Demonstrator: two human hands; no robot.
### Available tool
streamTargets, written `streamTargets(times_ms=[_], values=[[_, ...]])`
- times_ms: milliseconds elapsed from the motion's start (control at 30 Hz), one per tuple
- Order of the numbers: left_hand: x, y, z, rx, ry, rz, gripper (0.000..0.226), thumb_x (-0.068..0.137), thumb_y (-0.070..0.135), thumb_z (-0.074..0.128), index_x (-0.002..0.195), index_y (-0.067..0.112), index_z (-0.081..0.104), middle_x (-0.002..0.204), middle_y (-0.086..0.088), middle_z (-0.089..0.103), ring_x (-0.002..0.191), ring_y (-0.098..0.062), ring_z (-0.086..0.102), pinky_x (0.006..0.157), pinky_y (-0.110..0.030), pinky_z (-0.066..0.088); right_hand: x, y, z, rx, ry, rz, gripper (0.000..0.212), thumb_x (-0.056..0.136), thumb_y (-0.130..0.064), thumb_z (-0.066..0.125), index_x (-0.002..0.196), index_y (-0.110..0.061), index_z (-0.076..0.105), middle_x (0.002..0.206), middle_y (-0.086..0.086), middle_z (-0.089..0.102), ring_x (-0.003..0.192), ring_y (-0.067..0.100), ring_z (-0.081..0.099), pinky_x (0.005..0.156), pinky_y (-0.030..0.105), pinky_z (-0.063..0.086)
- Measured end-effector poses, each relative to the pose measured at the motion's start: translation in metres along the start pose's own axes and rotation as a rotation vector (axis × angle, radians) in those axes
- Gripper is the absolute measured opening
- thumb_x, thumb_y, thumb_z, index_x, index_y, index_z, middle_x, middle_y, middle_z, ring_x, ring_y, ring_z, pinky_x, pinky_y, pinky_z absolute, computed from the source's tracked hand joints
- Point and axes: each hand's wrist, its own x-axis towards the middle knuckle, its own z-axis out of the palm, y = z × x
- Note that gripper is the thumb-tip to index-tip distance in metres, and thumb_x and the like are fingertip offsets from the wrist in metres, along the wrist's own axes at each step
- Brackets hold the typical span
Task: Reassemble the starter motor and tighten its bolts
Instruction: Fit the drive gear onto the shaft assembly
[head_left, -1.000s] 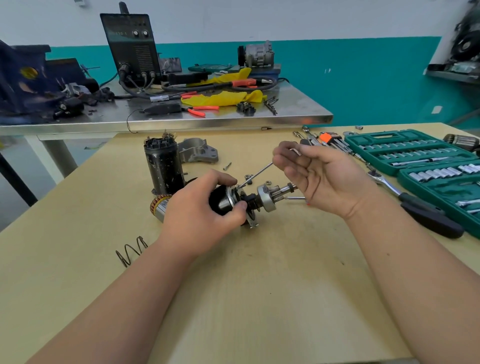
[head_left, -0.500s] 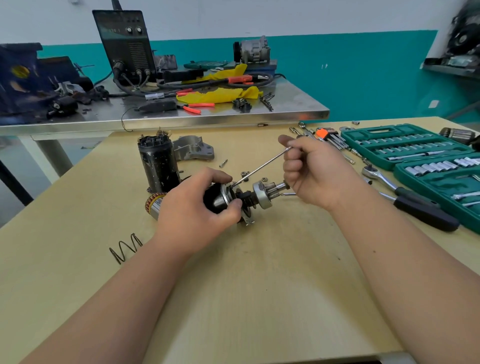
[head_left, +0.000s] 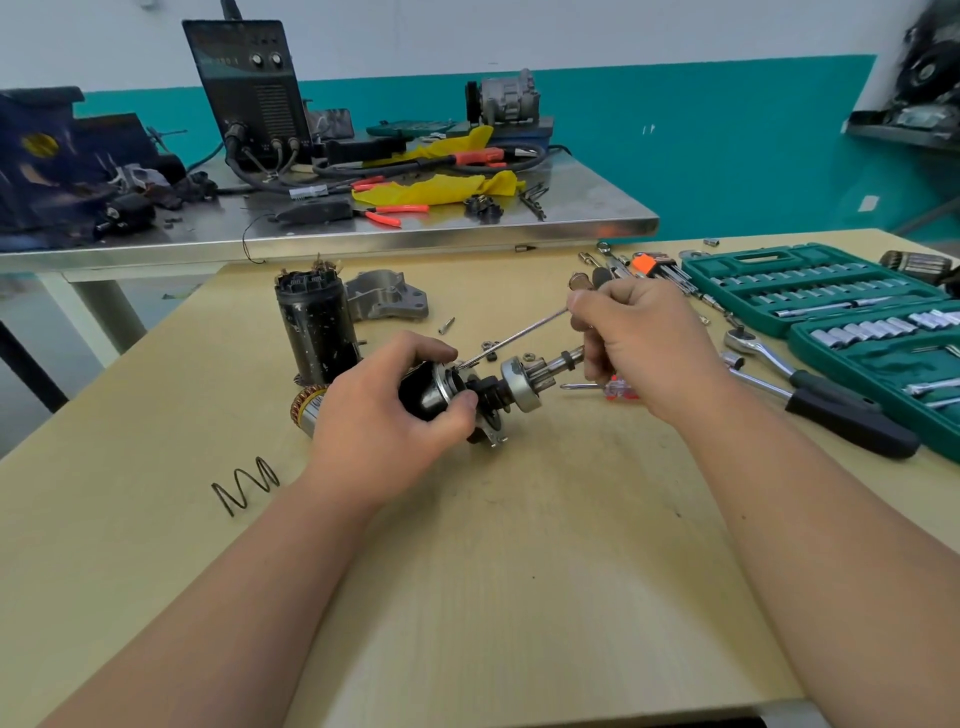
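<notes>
Two hands set a long bolt (head_left: 514, 338) against a starter armature (head_left: 447, 389)

The left hand (head_left: 384, 415) curls round the armature, which lies sideways with its pinion (head_left: 521, 383) toward the right hand (head_left: 639, 348); that hand pinches the bolt, tip by the left forefinger. The housing (head_left: 317, 327) stands just beyond the left hand, a spring (head_left: 244, 483) lies left of its wrist, and a ratchet (head_left: 810, 387) right of the right hand

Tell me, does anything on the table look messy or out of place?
Yes. A loose spring lies alone near the left side of the table, away from the other parts. A small screw and some nuts sit scattered right of the upright black housing, so they could get lost.
</notes>
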Motion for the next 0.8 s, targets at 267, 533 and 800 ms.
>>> streamTargets(times_ms=[267,533,800], values=[[-0.001,0.007,0.000,0.038,-0.010,0.029,0.037,0.065,0.053,0.060,0.099,0.041,0.057,0.097,0.029,0.062,0.091,0.004,0.060,0.077,-0.015,0.049,0.003,-0.007,0.002,0.504,-0.179,0.346,0.014,0.094,-0.004,0.049,0.091,-0.008,0.062,0.047,-0.003,0.054,0.037,0.008,0.049,0.037,0.015,0.038],[-0.002,0.011,-0.002,0.056,-0.019,0.038,0.036,0.067,0.050,0.063,0.100,0.039,0.056,0.098,0.031,0.060,0.093,0.000,0.060,0.082,-0.024,0.053,0.017,0.001,-0.010,-0.225,-0.019,-0.075,0.026,0.085,-0.008,0.050,0.083,-0.025,0.069,0.053,-0.005,0.065,0.042,0.005,0.055,0.039,0.018,0.044],[0.002,0.005,-0.002,-0.013,-0.025,-0.013,0.032,0.063,0.055,0.060,0.095,0.049,0.055,0.098,0.026,0.066,0.096,0.002,0.062,0.081,-0.025,0.054,0.120,0.052,-0.006,-0.853,-0.092,-0.022,0.035,0.092,-0.011,0.049,0.123,-0.016,0.064,0.121,0.006,0.065,0.103,0.025,0.060,0.088,0.034,0.049]])
